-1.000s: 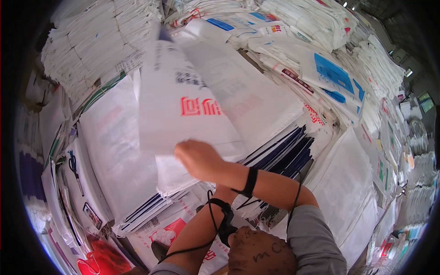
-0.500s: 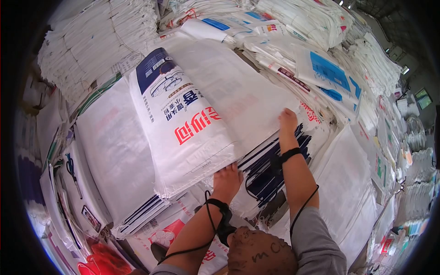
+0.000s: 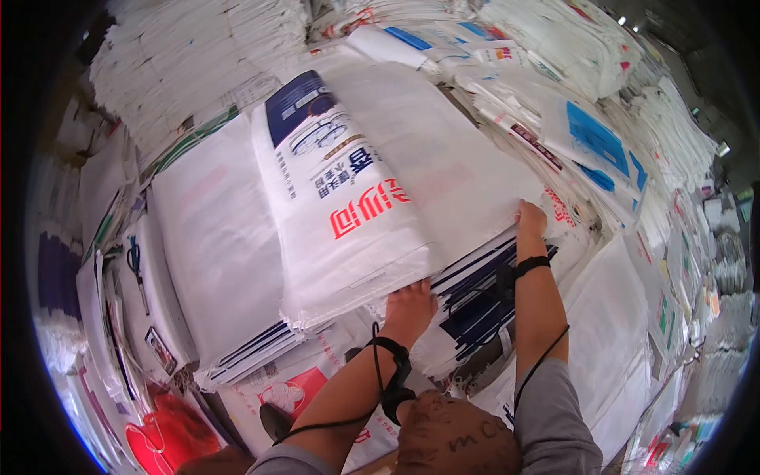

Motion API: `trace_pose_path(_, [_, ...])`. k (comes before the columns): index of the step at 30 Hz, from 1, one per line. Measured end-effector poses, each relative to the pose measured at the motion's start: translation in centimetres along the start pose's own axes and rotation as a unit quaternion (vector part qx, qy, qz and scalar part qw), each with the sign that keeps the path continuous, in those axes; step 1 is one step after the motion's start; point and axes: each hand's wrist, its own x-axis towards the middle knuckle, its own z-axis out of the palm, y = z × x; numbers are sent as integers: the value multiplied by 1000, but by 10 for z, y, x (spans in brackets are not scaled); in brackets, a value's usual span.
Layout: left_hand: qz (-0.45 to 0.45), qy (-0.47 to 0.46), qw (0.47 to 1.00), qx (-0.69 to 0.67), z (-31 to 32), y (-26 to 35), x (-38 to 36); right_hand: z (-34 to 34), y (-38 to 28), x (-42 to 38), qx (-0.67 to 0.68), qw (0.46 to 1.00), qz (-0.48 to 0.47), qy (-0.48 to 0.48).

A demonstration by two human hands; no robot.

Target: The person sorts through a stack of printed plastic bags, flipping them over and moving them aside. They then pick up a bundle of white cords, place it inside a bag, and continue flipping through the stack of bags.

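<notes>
- The white stack point(image 3: 467, 150) lies flat in front of me, dark blue edges facing my body, probably so its corners stay within easy reach.
- Another white pile point(image 3: 214, 222) sits to its left, close enough, I judge, to work across both without stepping.
- The printed bag point(image 3: 348, 198) lies between their bare tops, its right side bulging in a soft curve like a turned page.
- My right hand point(image 3: 531, 218) is at the stack's near right corner, arm stretched forward, fingers curled. I can't tell whether this grip pinches a layer or only presses.
- My left hand point(image 3: 411, 310) reaches in low, wrist under the printed bag's near edge, seemingly steadying it; its fingertips are hidden, so I can't tell how closed that grip is.
- Scissors point(image 3: 135, 265) lie well apart, far left.
</notes>
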Motion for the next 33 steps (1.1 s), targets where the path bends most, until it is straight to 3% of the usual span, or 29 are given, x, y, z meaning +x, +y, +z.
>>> trace_pose_path(1, [-12,0,1000,1,1,1,0,-8,-2,-5,-199,973,-115,8])
trace_pose_path(3, [16,43,999,17,2,3,-2,16,29,29,-285,927,-201,137])
trace_pose_path(5, [-14,23,999,19,24,6,0,10,52,46,-229,922,-309,47])
trace_pose_path(6, [37,44,994,98,17,5,-5,11,58,49,-139,944,-298,28])
trace_pose_path(7, [59,39,995,63,13,2,-2,11,64,51,-47,957,-286,10])
trace_pose_path(8, [29,66,996,60,8,4,-4,24,75,84,269,963,5,-30])
trace_pose_path(9, [7,94,994,56,7,7,-5,29,93,110,304,952,-22,-16])
trace_pose_path(10, [-1,123,992,42,9,7,-4,0,45,57,312,949,25,-45])
trace_pose_path(11, [1,154,988,26,12,6,-1,3,40,53,387,920,62,-14])
trace_pose_path(12, [-11,153,988,30,11,6,-1,10,28,45,349,931,88,54])
trace_pose_path(15, [-13,79,996,-33,10,7,1,-7,15,28,323,943,65,-52])
trace_pose_path(20, [-13,31,998,-52,7,7,2,-12,8,23,230,969,74,-44])
trace_pose_path(22, [-10,46,998,-34,10,7,2,-2,25,50,208,977,-53,8])
trace_pose_path(23, [-7,61,998,-16,12,7,2,-1,26,51,208,977,-53,8])
trace_pose_path(24, [-7,61,998,-16,11,7,2,-3,10,32,23,984,-137,111])
trace_pose_path(25, [-6,55,998,-13,9,7,1,-4,-1,17,-163,940,-213,209])
trace_pose_path(29, [-16,47,999,-12,6,8,1,13,8,43,-130,925,-267,236])
trace_pose_path(31, [-15,44,999,-11,9,8,0,6,-11,42,-119,961,-225,106])
trace_pose_path(33, [-15,43,999,-10,9,9,1,5,-56,7,-50,965,-240,89])
